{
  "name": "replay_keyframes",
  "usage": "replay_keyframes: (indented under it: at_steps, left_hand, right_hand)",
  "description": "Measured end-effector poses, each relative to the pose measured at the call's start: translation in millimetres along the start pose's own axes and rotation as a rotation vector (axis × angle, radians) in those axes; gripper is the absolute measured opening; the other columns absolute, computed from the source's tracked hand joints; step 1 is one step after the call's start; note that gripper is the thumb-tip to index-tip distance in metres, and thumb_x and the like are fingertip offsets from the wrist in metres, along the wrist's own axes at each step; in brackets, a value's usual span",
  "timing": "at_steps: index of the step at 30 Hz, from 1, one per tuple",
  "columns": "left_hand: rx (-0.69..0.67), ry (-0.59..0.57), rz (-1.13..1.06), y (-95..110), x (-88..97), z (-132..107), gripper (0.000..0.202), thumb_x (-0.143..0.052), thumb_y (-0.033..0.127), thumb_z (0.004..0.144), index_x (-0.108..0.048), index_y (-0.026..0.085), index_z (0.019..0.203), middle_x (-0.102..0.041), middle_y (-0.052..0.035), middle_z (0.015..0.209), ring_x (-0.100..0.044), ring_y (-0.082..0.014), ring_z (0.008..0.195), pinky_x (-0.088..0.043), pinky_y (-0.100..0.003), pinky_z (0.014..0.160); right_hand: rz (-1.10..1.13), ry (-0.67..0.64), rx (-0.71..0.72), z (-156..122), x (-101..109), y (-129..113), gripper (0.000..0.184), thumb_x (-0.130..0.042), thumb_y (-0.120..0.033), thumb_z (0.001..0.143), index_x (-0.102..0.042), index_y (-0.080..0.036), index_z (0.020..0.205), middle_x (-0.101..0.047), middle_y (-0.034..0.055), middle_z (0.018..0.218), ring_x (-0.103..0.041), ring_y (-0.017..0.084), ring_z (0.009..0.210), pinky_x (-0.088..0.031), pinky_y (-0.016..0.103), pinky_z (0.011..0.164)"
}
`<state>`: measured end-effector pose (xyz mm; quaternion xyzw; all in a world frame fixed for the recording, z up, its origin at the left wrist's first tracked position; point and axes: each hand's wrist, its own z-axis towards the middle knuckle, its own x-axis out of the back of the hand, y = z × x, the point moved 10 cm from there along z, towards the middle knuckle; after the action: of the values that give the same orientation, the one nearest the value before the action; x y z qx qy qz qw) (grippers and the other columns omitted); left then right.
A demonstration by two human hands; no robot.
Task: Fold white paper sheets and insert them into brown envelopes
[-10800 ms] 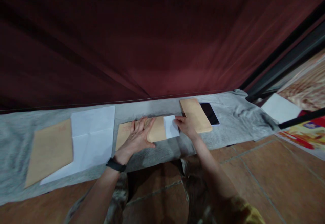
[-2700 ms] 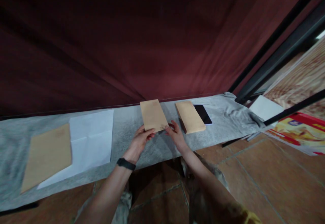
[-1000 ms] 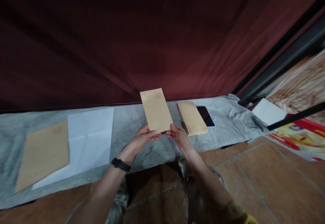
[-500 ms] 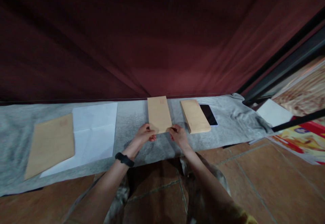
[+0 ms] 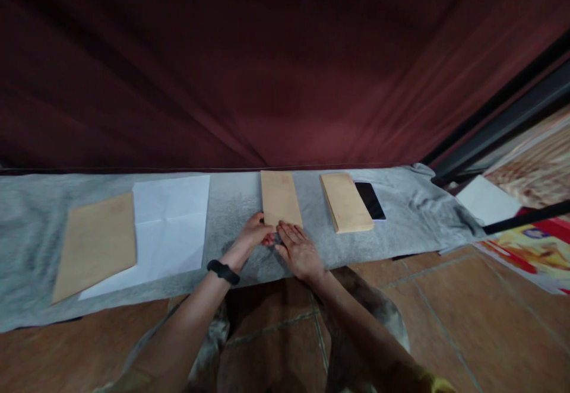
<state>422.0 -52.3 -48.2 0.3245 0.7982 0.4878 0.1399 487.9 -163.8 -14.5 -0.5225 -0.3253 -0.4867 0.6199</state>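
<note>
A brown paper envelope (image 5: 280, 198) lies in front of me on the grey cloth, its long side pointing away. My left hand (image 5: 256, 230) pinches its near left corner between thumb and fingers, and a black band circles that wrist. Flat on the near right edge rests my right hand (image 5: 299, 252), its fingers stretched out over the paper. To the right sits a stack of brown envelopes (image 5: 347, 202), partly covering a dark phone (image 5: 370, 200). Off to the left, another brown envelope (image 5: 100, 241) overlaps a creased white sheet (image 5: 173, 227).
The grey cloth (image 5: 236, 197) covers a long narrow surface against a dark red curtain (image 5: 285, 96). Dark metal bars (image 5: 499, 120) slant at the right. Beyond them are a white sheet (image 5: 487, 200) and a colourful printed box (image 5: 534, 250). Tiled floor (image 5: 427, 304) lies below.
My right hand has let go of its pinch on the near right corner and now lies flat across the envelope's near edge, further left. The left hand still pinches its corner.
</note>
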Motion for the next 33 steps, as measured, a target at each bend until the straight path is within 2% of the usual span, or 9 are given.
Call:
replay_keyframes:
  at_steps: [9,14,19,22,28,33]
  left_hand:
    - [0.031,-0.025,0.017,-3,2.6,3,0.031,-0.072,0.020,0.077,-0.056,0.019,0.104,-0.063,0.0055,0.055,-0.061,-0.0122,0.046,-0.046,-0.020,0.048]
    - [0.039,-0.045,-0.007,-5,3.6,5,0.034,-0.076,0.022,0.075,-0.056,0.018,0.102,-0.064,0.0037,0.056,-0.063,-0.0133,0.048,-0.048,-0.021,0.049]
    - [0.042,-0.049,-0.016,-5,4.6,6,0.034,-0.076,0.021,0.075,-0.056,0.018,0.102,-0.066,0.0026,0.057,-0.064,-0.0140,0.048,-0.048,-0.021,0.049]
    - [0.045,-0.036,-0.005,-4,6.1,6,0.031,-0.075,0.019,0.076,-0.056,0.018,0.100,-0.065,0.0025,0.056,-0.064,-0.0146,0.048,-0.048,-0.021,0.049]
    - [0.016,0.027,0.050,-3,5.3,3,0.023,-0.071,0.021,0.084,-0.055,0.018,0.100,-0.064,0.0027,0.057,-0.062,-0.0145,0.049,-0.048,-0.023,0.050]
    - [-0.070,0.109,0.099,1,3.6,5,0.037,-0.081,0.023,0.075,-0.052,0.021,0.098,-0.055,0.0104,0.052,-0.050,-0.0109,0.039,-0.032,-0.022,0.041]
  right_hand:
    - [-0.068,0.001,-0.045,-16,15,24,0.057,-0.043,-0.040,0.106,-0.039,-0.013,0.157,-0.040,0.0119,0.161,-0.041,0.024,0.148,-0.030,0.045,0.125]
    - [-0.083,0.038,-0.075,-23,17,37,0.058,-0.044,-0.040,0.106,-0.038,-0.014,0.157,-0.043,0.0134,0.159,-0.043,0.025,0.146,-0.032,0.047,0.123]
    - [-0.109,0.076,-0.110,-27,18,46,0.059,-0.046,-0.040,0.105,-0.042,-0.010,0.155,-0.046,0.0168,0.157,-0.043,0.029,0.147,-0.032,0.048,0.123]
    - [-0.124,0.110,-0.126,-25,23,42,0.060,-0.046,-0.040,0.105,-0.042,-0.006,0.154,-0.043,0.0195,0.158,-0.039,0.031,0.149,-0.032,0.049,0.123]
    - [-0.076,0.086,0.019,-16,17,7,0.062,-0.045,-0.040,0.105,-0.035,-0.010,0.158,-0.039,0.0142,0.162,-0.036,0.025,0.151,-0.031,0.045,0.124]
    - [-0.053,0.061,-0.015,-15,8,8,0.060,-0.049,-0.039,0.103,-0.040,-0.012,0.156,-0.044,0.0139,0.159,-0.042,0.025,0.148,-0.033,0.045,0.124]
